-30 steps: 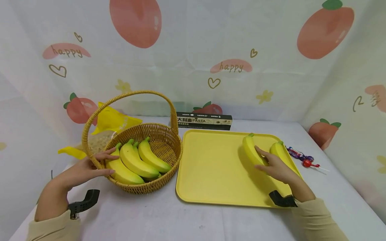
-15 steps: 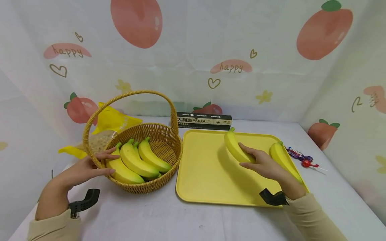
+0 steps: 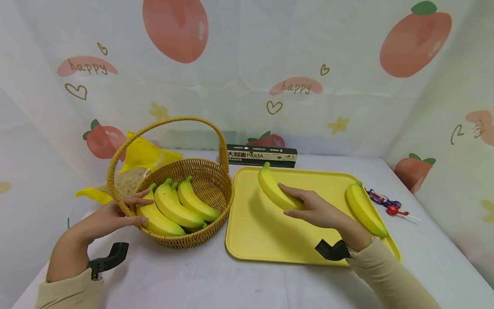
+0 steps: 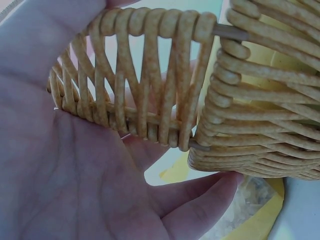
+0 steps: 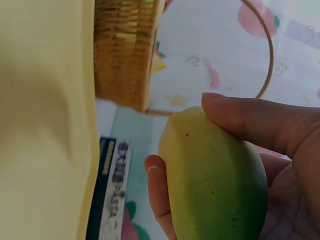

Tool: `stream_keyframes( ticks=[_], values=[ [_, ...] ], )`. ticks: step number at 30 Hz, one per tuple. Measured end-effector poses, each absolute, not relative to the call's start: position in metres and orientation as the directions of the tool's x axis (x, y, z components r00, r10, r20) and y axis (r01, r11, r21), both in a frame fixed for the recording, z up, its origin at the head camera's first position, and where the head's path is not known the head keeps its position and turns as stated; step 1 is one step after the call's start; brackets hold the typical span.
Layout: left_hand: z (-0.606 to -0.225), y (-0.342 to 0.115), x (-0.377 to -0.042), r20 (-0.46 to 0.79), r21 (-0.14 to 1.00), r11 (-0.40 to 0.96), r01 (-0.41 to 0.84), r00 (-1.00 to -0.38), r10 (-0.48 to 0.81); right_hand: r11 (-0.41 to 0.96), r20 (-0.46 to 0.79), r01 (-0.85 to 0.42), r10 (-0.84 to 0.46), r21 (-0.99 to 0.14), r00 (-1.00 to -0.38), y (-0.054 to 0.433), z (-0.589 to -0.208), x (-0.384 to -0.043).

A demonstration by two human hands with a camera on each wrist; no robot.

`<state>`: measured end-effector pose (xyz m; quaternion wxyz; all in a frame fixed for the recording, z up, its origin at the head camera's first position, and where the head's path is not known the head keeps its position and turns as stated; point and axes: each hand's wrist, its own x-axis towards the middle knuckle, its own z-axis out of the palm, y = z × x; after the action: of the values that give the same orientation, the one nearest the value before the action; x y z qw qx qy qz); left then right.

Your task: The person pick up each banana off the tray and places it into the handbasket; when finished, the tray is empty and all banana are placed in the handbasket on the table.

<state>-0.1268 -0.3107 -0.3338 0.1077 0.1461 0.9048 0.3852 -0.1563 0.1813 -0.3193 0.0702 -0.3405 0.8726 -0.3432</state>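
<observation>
My right hand (image 3: pixel 318 209) grips a yellow banana (image 3: pixel 278 189) above the left half of the yellow tray (image 3: pixel 266 242). Thumb and fingers lie on either side of the banana's greenish end (image 5: pixel 220 185) in the right wrist view. At the left, my left hand (image 3: pixel 104 219) holds the wicker basket (image 3: pixel 216 227) where its tall handle (image 3: pixel 185 118) joins the rim. That handle's woven base (image 4: pixel 145 75) passes between thumb and fingers in the left wrist view. Several bananas (image 3: pixel 175 210) lie inside the basket. Another banana (image 3: pixel 364 210) rests along the tray's right side.
A black pasta box (image 3: pixel 262 156) stands behind the tray. Wrapped candies (image 3: pixel 382 198) and a red lollipop (image 3: pixel 393 210) lie right of it. Behind the basket sits a yellow bag (image 3: pixel 143 154). A printed cloth (image 3: pixel 247 56) hangs at the back.
My right hand has carried the banana leftward across the tray toward the basket, away from the banana at the right. My left hand has stayed on the basket.
</observation>
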Motion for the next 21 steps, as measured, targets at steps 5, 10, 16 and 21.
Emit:
stream_keyframes(
  ticks=[5,10,16,21],
  values=[
    [-0.334,-0.31,-0.126,-0.08,0.717,0.672,0.184,-0.936,0.343,0.486,0.118,-0.603,-0.709,-0.633,-0.695,0.161,-0.313,-0.156],
    [-0.334,-0.31,-0.127,-0.084,0.742,0.649,0.17,-0.936,0.341,0.439,0.115,-0.667,-0.779,-0.602,-0.617,0.137,-0.305,-0.162],
    [-0.334,-0.309,-0.127,-0.078,0.74,0.649,0.176,-0.936,0.343,0.409,0.075,-0.701,-0.833,-0.585,-0.549,0.106,-0.298,-0.175],
    [-0.333,-0.309,-0.127,-0.071,0.731,0.656,0.19,-0.934,0.35,0.41,0.026,-0.705,-0.855,-0.578,-0.518,0.078,-0.291,-0.189]
  ],
)
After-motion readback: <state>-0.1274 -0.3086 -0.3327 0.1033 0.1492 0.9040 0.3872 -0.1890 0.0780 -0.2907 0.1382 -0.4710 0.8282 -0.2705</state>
